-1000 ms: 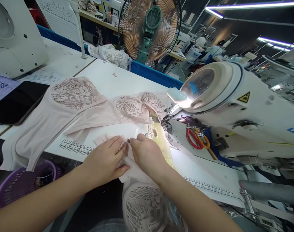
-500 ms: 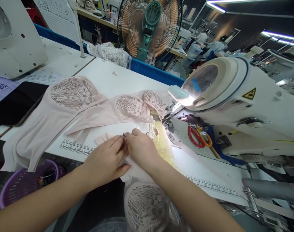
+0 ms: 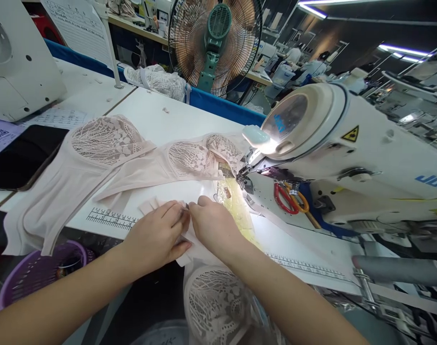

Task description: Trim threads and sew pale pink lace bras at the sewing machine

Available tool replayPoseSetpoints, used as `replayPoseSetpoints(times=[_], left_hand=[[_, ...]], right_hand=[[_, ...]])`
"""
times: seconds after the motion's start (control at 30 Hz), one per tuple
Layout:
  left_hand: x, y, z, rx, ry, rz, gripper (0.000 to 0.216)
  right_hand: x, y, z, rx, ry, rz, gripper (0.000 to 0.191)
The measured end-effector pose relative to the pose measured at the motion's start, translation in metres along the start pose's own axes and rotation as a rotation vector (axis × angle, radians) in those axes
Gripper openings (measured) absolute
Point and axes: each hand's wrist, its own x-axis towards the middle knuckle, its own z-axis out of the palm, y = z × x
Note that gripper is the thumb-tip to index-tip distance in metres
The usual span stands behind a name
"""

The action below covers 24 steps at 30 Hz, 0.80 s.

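My left hand [image 3: 157, 237] and my right hand [image 3: 213, 225] meet fingertip to fingertip on a pale pink fabric piece [image 3: 184, 258] at the table's front edge. Both hands pinch the cloth; a small dark thing shows between the fingertips, too small to name. The piece hangs over the edge into a lace cup [image 3: 213, 302] below. A pink lace garment [image 3: 107, 153] lies spread across the white table [image 3: 157, 120], its far end under the needle [image 3: 242, 182] of the white sewing machine [image 3: 333, 158].
Red and orange scissors [image 3: 288, 199] rest on the machine bed. A black phone [image 3: 22, 158] lies at the left, a purple basket [image 3: 35, 270] below the table edge. A fan [image 3: 213, 43] and a lace pile [image 3: 157, 81] stand at the back.
The hands stay together on the fabric with only slight finger shifts. The view has drifted a little to the right.
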Motion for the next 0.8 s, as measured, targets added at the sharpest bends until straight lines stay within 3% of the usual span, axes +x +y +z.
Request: replayPoseSetpoints(times=[0.1,0.27,0.5,0.8], left_hand=[[0.0,0.001,-0.002,0.023,-0.009,0.009,0.047],[-0.001,-0.001,-0.001,0.014,-0.065,-0.031,0.051],[0.0,-0.006,-0.008,0.033,-0.261,-0.026,0.07],[0.002,-0.004,-0.01,0.038,-0.313,-0.048,0.074]], right_hand=[[-0.012,0.003,-0.003,-0.038,-0.029,0.007,0.021],[-0.027,0.006,0.0,0.007,0.051,0.066,0.022],[-0.008,0.002,0.014,0.076,0.123,0.069,0.023],[0.004,0.0,0.017,0.05,0.114,0.031,0.021]])
